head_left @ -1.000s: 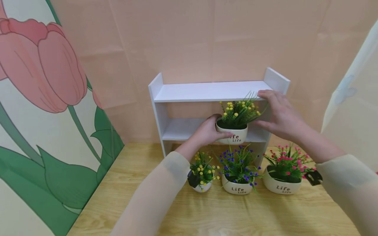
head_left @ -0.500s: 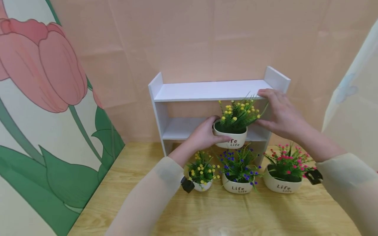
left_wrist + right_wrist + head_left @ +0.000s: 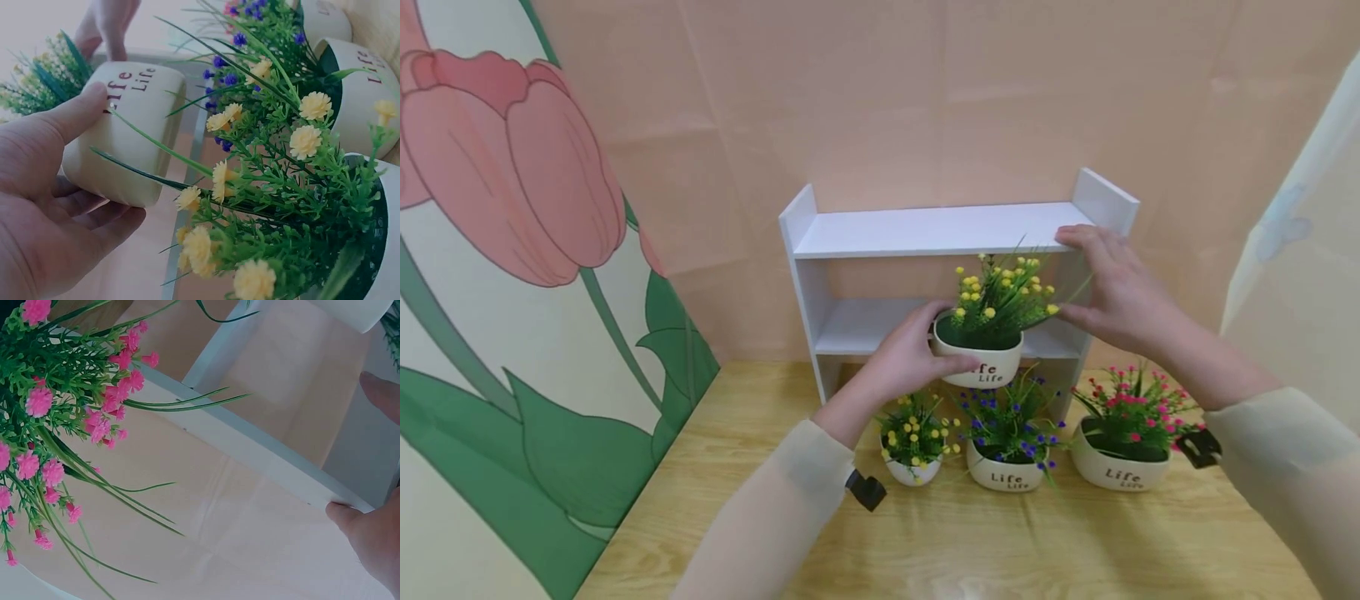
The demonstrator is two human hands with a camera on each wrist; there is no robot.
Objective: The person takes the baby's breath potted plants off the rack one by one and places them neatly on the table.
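My left hand [image 3: 904,354] grips a white oval flowerpot [image 3: 1002,367] marked "Life", holding yellow artificial flowers and long grass. Its thumb lies across the pot's front, with the other fingers around the far side, as the left wrist view shows. The pot hangs before the white shelf unit [image 3: 925,232], above the blue-flowered pot [image 3: 1006,478]. At the unit's upper right corner, my right hand [image 3: 1120,287] holds on, fingers over the top board and thumb lower down. In the right wrist view, part of that hand touches the side panel [image 3: 262,450].
A small yellow-flowered pot [image 3: 913,473] and a pink-flowered pot [image 3: 1122,471] flank the blue one on the wooden table [image 3: 722,467]. Behind the unit rises a beige wall [image 3: 880,100]. A tulip-printed panel [image 3: 535,275] stands at left.
The held flowerpot has come down and slightly left, away from the shelf unit, with my left hand. My right hand stays at the unit's corner.
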